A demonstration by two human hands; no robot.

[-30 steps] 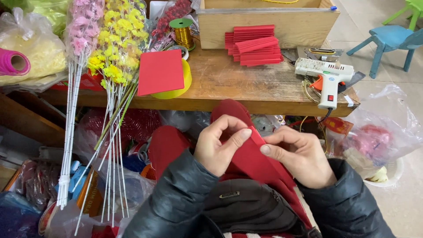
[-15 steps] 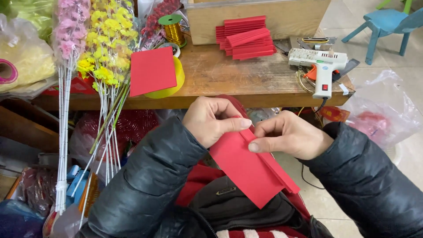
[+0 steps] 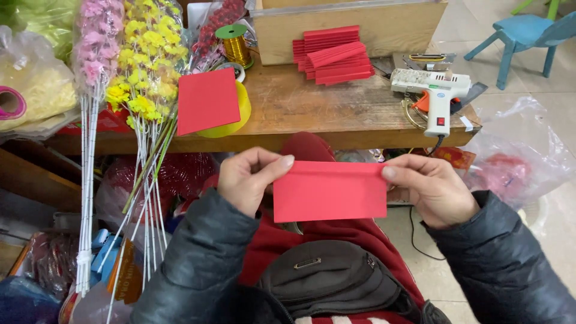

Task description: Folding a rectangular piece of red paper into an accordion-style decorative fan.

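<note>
I hold a folded red paper sheet (image 3: 330,191) flat and level in front of my lap. My left hand (image 3: 249,178) pinches its left end and my right hand (image 3: 433,187) pinches its right end. A fold line runs along the sheet's upper part. Beyond it on the wooden table (image 3: 312,111) lies a stack of folded red papers (image 3: 336,55), and a flat red sheet (image 3: 207,101) rests on a yellow tape roll (image 3: 242,112).
A white hot glue gun (image 3: 435,90) lies at the table's right end. A gold wire spool (image 3: 233,43) and yellow and pink artificial flowers (image 3: 129,66) stand at the left. A wooden box (image 3: 354,24) sits behind. A blue small chair (image 3: 519,33) stands on the floor.
The red paper was tilted and gripped near my lap; now it is turned level, with my hands moved apart to its two ends.
</note>
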